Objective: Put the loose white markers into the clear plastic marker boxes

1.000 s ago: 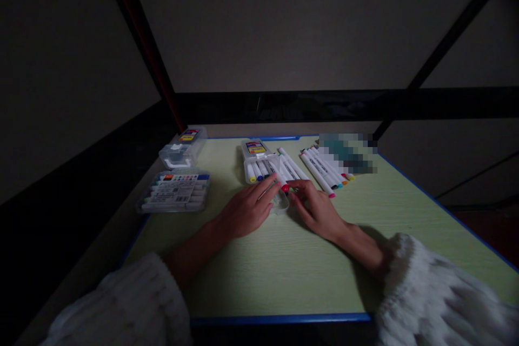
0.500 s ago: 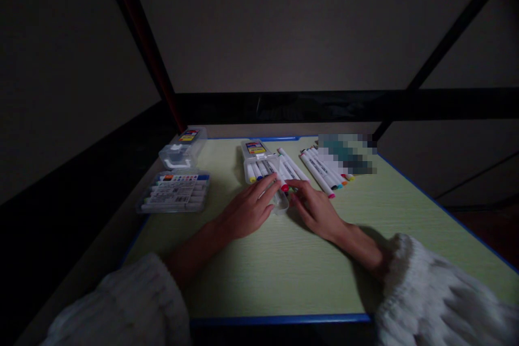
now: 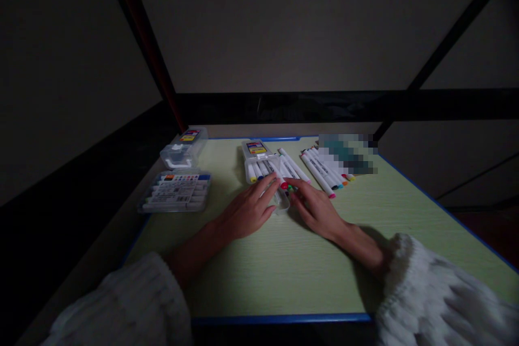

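Note:
My left hand [image 3: 252, 208] lies over the front of a clear plastic marker case [image 3: 261, 158], its fingers stretched out across the white markers inside. Yellow and blue marker ends [image 3: 253, 179] show just left of those fingers. On the case's other side is my right hand [image 3: 316, 208], with index finger and thumb apart beside the front rim. A red-capped marker [image 3: 284, 186] lies between the two hands, touched by or very close to the right index fingertip. Green marker ends [image 3: 290, 188] show beside it. My fingers partly hide the case's lower part.
Loose white markers [image 3: 294, 166] lie right of the case, with another group [image 3: 322, 168] farther right, beside a blurred-out patch. At left, a closed clear case of markers [image 3: 176, 194] lies before a clear handled case [image 3: 184, 148]. The pale green table has a blue edge [image 3: 279, 319].
Both hands stay in nearly the same place. My right index fingertip has shifted slightly left towards the red cap, and the green marker ends beside it show more clearly.

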A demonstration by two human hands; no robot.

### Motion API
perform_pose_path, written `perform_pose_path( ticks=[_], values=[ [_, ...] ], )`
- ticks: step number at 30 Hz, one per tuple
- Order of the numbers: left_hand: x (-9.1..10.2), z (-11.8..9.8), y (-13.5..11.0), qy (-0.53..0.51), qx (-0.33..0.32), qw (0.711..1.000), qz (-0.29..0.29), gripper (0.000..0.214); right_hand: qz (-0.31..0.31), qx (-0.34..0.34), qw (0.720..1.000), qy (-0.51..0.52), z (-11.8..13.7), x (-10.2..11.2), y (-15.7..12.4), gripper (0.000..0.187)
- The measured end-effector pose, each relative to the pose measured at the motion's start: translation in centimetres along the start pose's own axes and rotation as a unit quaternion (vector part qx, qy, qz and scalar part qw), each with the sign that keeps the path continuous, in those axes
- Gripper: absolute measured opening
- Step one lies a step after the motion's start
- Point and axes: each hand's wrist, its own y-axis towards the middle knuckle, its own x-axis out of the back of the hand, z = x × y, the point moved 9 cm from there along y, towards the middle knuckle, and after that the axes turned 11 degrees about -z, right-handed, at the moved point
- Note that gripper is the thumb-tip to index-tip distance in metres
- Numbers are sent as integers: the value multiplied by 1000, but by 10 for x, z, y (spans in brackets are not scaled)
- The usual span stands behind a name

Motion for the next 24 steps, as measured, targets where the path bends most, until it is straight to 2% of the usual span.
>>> perform_pose_path(
  ticks=[6, 13, 24],
  values=[
    [0, 1, 1, -11, 7, 1000, 1, 53, -1, 19, 1000, -2, 1, -2, 0, 40],
    [0, 0, 2, -13, 5, 1000, 2, 54, 14, 6, 1000, -1, -1, -5, -1, 45],
    [0, 0, 1, 3, 1, 1000, 5, 51, 13, -28, 1000, 5, -1, -2, 1, 33]
  ],
)
